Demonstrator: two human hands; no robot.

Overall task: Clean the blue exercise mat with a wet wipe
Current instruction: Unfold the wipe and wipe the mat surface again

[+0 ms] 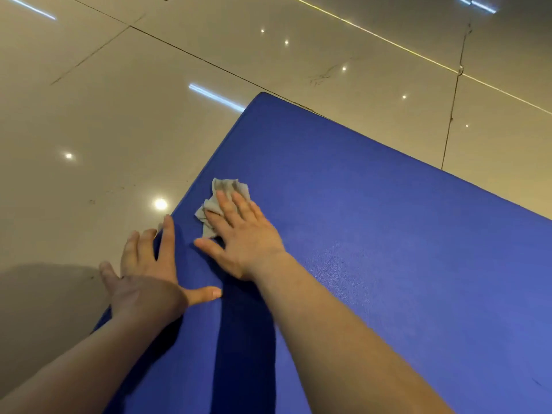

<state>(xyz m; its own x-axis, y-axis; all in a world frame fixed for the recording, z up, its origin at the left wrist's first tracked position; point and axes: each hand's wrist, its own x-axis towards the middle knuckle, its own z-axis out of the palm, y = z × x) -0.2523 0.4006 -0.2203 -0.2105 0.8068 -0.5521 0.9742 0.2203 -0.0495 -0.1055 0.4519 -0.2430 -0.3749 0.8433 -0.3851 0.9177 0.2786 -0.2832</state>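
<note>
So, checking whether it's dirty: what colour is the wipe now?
Greyish, with darker smudges on the wet wipe, seen in the head view.

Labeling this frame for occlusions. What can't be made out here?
Head view only:
- wet wipe: near part hidden under the right hand.
- blue mat: near and right ends cut off by the frame edges.
- mat's left edge: partly covered by the left hand.

The right hand (245,243) pressed a crumpled wet wipe (222,201) under its straight fingers (230,204) on the blue mat (388,249); the left hand (146,276) lay flat across the mat's edge.
</note>
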